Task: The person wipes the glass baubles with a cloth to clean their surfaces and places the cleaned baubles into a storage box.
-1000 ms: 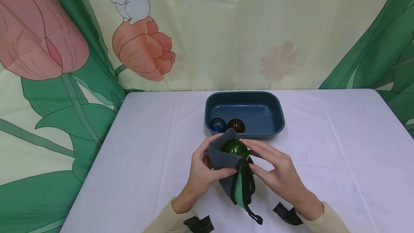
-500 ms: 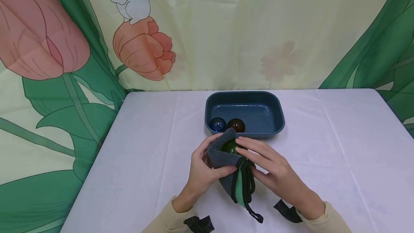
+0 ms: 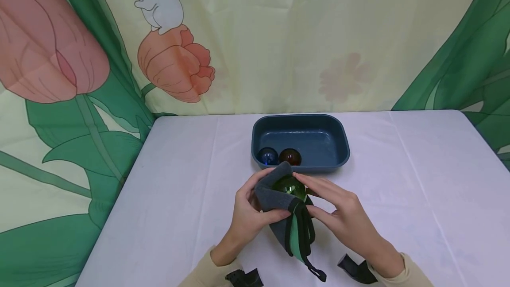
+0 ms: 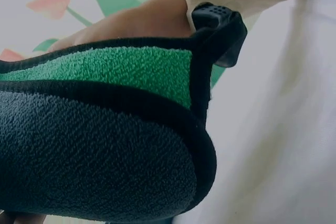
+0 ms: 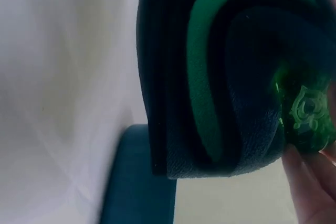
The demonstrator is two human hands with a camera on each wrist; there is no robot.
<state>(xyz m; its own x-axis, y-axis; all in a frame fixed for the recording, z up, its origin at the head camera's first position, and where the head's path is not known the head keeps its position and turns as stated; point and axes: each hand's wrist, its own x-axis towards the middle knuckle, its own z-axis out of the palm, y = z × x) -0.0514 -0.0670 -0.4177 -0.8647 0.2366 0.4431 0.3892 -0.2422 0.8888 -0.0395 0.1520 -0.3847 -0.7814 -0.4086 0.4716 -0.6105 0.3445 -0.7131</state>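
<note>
A folded grey and green towel with black edging is wrapped partly round a rounded green glass piece. My left hand grips the towel from the left, thumb across its front. On the other side my right hand pinches the glass, with its index finger near the top edge and its thumb lower down by the black edging. In the right wrist view the glass piece carries a raised crest-like pattern, and fingertips touch its edge. The towel fills much of the left wrist view and hides most of the left hand.
Just beyond my hands stands a dark blue rectangular tub. Inside its near left corner lie a blue glass piece and a brown glass piece. A white cloth covers the table; a printed curtain hangs behind it.
My right fingers spread across the green glass half a second ago and have now drawn back to its right side, so more of it shows. My left hand keeps its hold.
</note>
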